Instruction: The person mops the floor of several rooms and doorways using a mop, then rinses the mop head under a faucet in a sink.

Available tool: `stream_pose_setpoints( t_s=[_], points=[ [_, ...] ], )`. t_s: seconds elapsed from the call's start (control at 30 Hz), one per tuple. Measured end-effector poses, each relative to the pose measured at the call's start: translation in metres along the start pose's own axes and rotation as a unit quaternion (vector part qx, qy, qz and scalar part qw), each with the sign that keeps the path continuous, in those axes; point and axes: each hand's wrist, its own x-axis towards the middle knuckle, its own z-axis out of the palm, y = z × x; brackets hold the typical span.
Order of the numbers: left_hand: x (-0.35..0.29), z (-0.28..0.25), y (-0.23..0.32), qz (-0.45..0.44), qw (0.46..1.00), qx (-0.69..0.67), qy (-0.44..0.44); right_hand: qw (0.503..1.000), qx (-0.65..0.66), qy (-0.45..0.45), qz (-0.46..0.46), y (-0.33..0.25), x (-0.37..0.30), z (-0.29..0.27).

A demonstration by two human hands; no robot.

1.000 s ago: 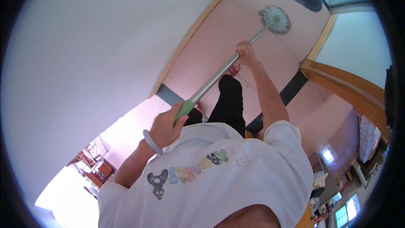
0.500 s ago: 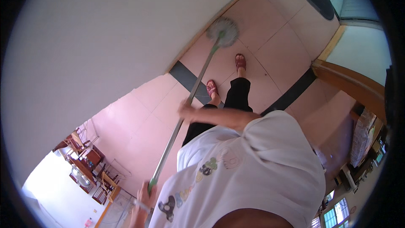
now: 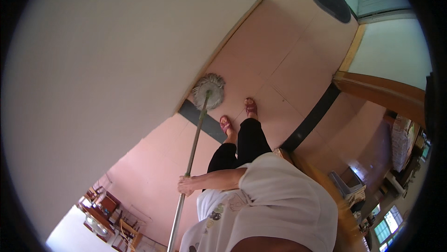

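My right hand (image 3: pixel 186 186) is closed around the metal pole of a mop (image 3: pixel 194 147), with the forearm reaching across my body. The pole slants down to a round head of grey-white strands (image 3: pixel 215 84). That mop head rests on the pink tiled floor (image 3: pixel 274 61), against the foot of the wall and just beyond a dark floor strip (image 3: pixel 205 122). The lower picture edge cuts off the pole's upper end, and my left hand is out of view. My feet, in dark red sandals (image 3: pixel 251 106), stand to the right of the mop head.
A large pale wall (image 3: pixel 107 56) with a wooden baseboard fills the left. Ahead lies an oval dark mat (image 3: pixel 329 1). Wooden door framing (image 3: pixel 379 93) and a second dark strip (image 3: pixel 312 118) are at the right. Wooden chairs (image 3: pixel 128 233) stand at lower left.
The mop head has come back along the wall toward my feet. My right hand has moved lower in the picture with the pole. My left hand, earlier on the pole's upper end, has left view.
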Motion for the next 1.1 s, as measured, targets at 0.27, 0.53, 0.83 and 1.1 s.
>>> stream_pose_setpoints(
  t_s=[0.27,0.53,0.83,1.1],
  points=[
    [0.169,0.062,0.124,-0.175,0.866,-0.468,-0.024,0.957,-0.143,0.097,0.234,0.110,-0.207,-0.161],
    [0.283,0.047,0.415,0.267,0.949,-0.166,-0.014,0.856,-0.279,0.252,0.354,0.243,-0.413,-0.269],
    [0.338,0.025,0.567,0.305,0.938,-0.160,-0.032,0.662,-0.279,0.351,0.601,0.265,-0.499,-0.372],
    [0.313,0.021,0.387,0.351,0.921,-0.166,-0.034,0.741,-0.344,0.270,0.508,0.246,-0.414,-0.287]
  ],
)
